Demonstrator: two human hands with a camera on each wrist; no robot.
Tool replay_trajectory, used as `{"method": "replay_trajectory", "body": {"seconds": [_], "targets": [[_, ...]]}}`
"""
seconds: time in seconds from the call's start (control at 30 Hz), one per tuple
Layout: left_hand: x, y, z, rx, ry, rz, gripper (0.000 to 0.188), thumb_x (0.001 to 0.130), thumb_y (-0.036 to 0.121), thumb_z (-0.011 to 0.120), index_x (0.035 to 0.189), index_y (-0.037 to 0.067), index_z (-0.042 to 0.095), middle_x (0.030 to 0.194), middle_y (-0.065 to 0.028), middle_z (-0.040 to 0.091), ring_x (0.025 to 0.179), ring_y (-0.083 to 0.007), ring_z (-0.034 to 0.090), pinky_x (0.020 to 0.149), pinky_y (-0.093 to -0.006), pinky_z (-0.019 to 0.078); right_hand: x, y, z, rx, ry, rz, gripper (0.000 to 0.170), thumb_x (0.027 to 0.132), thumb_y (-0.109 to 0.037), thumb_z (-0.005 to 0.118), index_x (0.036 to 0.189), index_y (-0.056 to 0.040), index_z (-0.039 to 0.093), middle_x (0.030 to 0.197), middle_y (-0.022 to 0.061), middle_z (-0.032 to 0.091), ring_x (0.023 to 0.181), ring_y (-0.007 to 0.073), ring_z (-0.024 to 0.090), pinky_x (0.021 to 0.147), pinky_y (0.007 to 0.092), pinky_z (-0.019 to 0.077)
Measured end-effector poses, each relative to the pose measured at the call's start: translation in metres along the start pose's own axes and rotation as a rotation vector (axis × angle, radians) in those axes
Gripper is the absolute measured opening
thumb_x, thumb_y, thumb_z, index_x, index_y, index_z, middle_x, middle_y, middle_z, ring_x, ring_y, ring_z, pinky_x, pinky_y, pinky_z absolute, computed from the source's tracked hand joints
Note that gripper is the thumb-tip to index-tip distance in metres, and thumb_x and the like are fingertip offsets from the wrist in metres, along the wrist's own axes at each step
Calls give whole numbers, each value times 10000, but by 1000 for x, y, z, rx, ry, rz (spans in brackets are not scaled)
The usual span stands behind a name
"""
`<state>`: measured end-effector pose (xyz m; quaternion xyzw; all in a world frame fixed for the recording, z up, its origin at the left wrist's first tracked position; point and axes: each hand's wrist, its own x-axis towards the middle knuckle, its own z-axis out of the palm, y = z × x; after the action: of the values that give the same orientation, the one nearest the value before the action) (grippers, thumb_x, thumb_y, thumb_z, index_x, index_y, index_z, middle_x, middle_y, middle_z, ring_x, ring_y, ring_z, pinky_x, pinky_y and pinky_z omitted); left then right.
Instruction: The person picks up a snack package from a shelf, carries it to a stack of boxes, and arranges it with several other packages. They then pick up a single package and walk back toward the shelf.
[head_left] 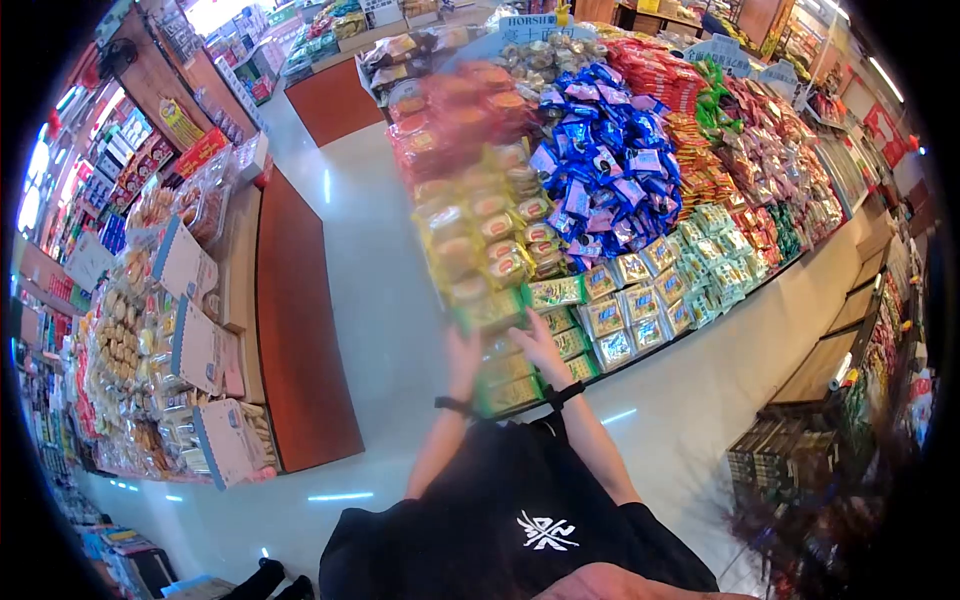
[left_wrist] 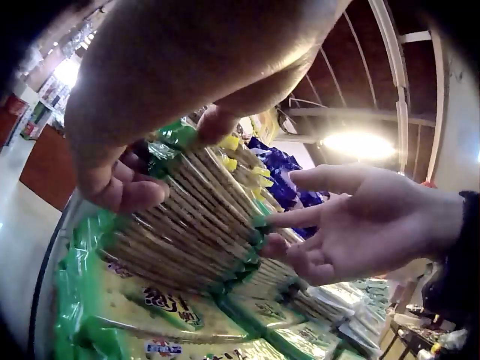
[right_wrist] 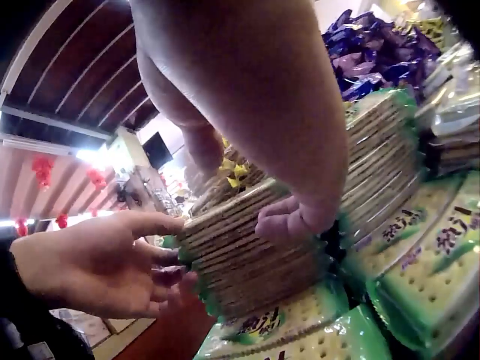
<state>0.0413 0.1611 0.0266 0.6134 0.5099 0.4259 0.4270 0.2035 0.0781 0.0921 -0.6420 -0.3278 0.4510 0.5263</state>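
Note:
Both hands are at a clear-wrapped pack of crackers (left_wrist: 199, 217) with green ends, its biscuits standing on edge in a row. My left hand (head_left: 461, 362), blurred in the head view, grips one end; in the left wrist view its curled fingers (left_wrist: 135, 187) lie on the near side, thumb behind. At the opposite end, my right hand (head_left: 541, 350) holds the pack with its fingers (right_wrist: 289, 219) against the side. More green-and-yellow cracker packs (right_wrist: 420, 247) lie flat beneath and beside it. Each wrist wears a dark strap.
Blue-wrapped snacks (head_left: 605, 165) are heaped behind the crackers, with silver-and-gold packs (head_left: 632, 310) to the right. Yellow packs (head_left: 455, 235) and red ones (head_left: 450, 120) line the stand's left side. Across a tiled aisle (head_left: 370, 250) stands another snack display (head_left: 300, 330).

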Motion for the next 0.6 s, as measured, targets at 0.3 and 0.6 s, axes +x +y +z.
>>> {"method": "replay_trajectory", "body": {"seconds": [0.3, 0.6], "targets": [[-11, 12, -15, -81, -107, -210, 536, 895, 338, 662, 1242, -49, 531, 1163, -229, 592, 1111, -344, 557, 961, -433, 433, 7, 15, 4, 28, 44, -33, 738, 890, -203, 698, 1479, 6, 304, 1405, 174, 372, 976, 168, 607, 828, 298, 509], [-16, 16, -20, -204, -82, -296, 549, 891, 326, 666, 1245, -63, 509, 1187, -202, 566, 1089, -285, 547, 937, -398, 444, 18, 49, 15, -7, 163, -111, 690, 887, -168, 693, 1461, -39, 332, 1293, 151, 482, 880, 135, 586, 751, 280, 489]]}}
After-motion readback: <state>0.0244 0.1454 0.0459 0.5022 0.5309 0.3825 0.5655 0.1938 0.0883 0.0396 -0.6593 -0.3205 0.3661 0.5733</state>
